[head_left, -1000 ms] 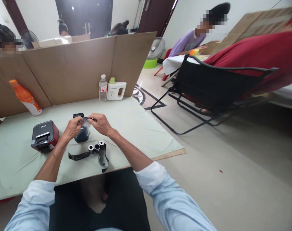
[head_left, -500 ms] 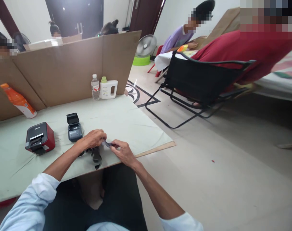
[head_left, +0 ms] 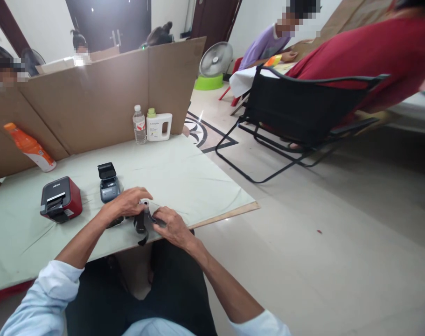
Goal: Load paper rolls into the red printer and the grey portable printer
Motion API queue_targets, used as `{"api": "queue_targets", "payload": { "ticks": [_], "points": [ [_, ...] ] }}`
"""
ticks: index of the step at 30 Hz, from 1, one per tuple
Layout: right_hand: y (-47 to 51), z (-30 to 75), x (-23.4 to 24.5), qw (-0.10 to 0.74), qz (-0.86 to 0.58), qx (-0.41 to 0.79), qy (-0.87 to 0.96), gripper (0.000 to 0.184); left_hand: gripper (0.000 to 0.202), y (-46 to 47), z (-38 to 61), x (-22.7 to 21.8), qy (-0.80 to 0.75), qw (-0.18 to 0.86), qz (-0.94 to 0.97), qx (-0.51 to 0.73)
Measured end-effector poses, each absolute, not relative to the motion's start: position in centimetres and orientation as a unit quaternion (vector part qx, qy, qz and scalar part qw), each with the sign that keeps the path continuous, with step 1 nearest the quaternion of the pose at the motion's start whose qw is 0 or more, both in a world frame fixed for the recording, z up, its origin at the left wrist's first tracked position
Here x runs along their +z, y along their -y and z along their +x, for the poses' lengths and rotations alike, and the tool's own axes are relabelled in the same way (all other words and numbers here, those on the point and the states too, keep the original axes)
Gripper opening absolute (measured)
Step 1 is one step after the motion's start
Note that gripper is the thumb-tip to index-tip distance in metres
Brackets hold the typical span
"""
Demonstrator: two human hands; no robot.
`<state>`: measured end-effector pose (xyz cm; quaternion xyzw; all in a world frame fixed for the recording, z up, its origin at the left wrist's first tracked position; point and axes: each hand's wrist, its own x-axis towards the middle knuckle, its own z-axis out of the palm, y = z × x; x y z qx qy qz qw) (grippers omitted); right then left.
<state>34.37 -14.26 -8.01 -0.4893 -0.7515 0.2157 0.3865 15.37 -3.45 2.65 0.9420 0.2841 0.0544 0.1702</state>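
Note:
My left hand (head_left: 131, 201) is closed on a small white roll (head_left: 145, 202) with a dark centre, its fingertips reaching over the top. Just below, near the table's front edge, lies a black object (head_left: 140, 225) with a curled dark strip at its lower end; its kind is unclear. My right hand (head_left: 172, 226) pinches a small dark, narrow piece (head_left: 159, 223) beside it, mostly covered by the fingers. Behind my left hand stands a small dark-blue label printer (head_left: 109, 190), its lid up. Another dark item is partly hidden under my left wrist.
A red-and-black label printer (head_left: 61, 199) sits on the left of the table (head_left: 198, 186). Along the cardboard screen (head_left: 107, 102) stand an orange bottle (head_left: 29, 147), a water bottle (head_left: 140, 125) and a white jug (head_left: 159, 126). A black folding chair (head_left: 296, 102) holds a person in red.
My hands have parted from the small dark piece they held between them. My left hand now has the white roll; my right hand has drawn down and left towards the black object.

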Motion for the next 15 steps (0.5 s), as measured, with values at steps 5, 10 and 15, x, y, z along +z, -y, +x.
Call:
{"api": "queue_targets", "payload": {
  "ticks": [5, 10, 15],
  "points": [
    [15.3, 35.1, -8.3, 0.409, -0.474, 0.214, 0.750, 0.006, 0.035, 4.1, 10.3, 5.0, -0.461, 0.158, 0.871, 0.067],
    [15.8, 34.8, -8.1, 0.431, -0.470, 0.230, 0.736, 0.009, 0.053, 7.5, 8.0, 3.9, -0.521, 0.211, 0.827, -0.022],
    [16.2, 34.3, -7.6, 0.456, -0.478, 0.239, 0.711, 0.009, 0.036, 10.0, 8.0, 1.1, -0.567, 0.181, 0.803, 0.003]
  ]
}}
